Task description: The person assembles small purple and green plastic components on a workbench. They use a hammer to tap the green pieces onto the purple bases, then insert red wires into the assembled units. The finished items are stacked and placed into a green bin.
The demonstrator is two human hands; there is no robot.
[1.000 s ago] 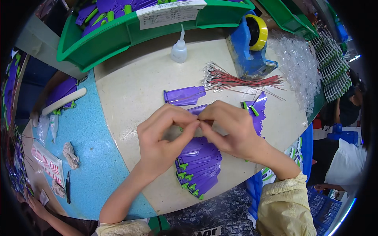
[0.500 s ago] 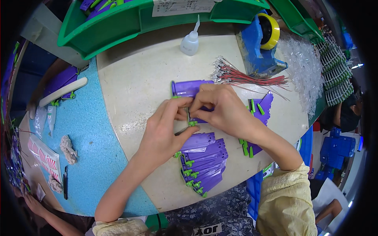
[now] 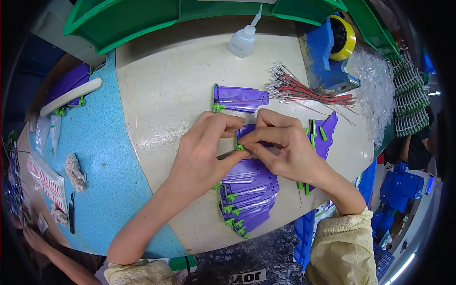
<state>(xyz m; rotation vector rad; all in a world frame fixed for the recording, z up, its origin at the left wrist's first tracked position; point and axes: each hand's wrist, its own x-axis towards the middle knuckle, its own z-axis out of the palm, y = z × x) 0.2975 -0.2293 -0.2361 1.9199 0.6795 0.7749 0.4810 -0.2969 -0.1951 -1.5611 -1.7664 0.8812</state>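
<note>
Between my hands is a flat purple plastic piece [image 3: 245, 129] with a green clip end, largely hidden by fingers. My left hand [image 3: 202, 151] grips its green-edged left end with thumb and fingertips. From the other side my right hand [image 3: 287, 147] pinches at the same piece, its thumb and index finger close to the green clip. Just beyond lies a similar purple piece [image 3: 243, 96] with a green end and a thin wire across it. Nearer me, several purple pieces with green clips [image 3: 254, 199] overlap in a fanned row.
Red and black wires with clear tips [image 3: 308, 88] lie at right, before a blue tape dispenser [image 3: 323, 57]. A white dropper bottle [image 3: 242, 42] stands near a green bin [image 3: 133, 28]. More purple pieces [image 3: 327, 133] with green strips lie right. A black-handled knife [image 3: 71, 213] lies left.
Both hands have come a little nearer me, uncovering the far purple piece. My right fingers have shifted down toward the green clip. The view has shifted slightly.
</note>
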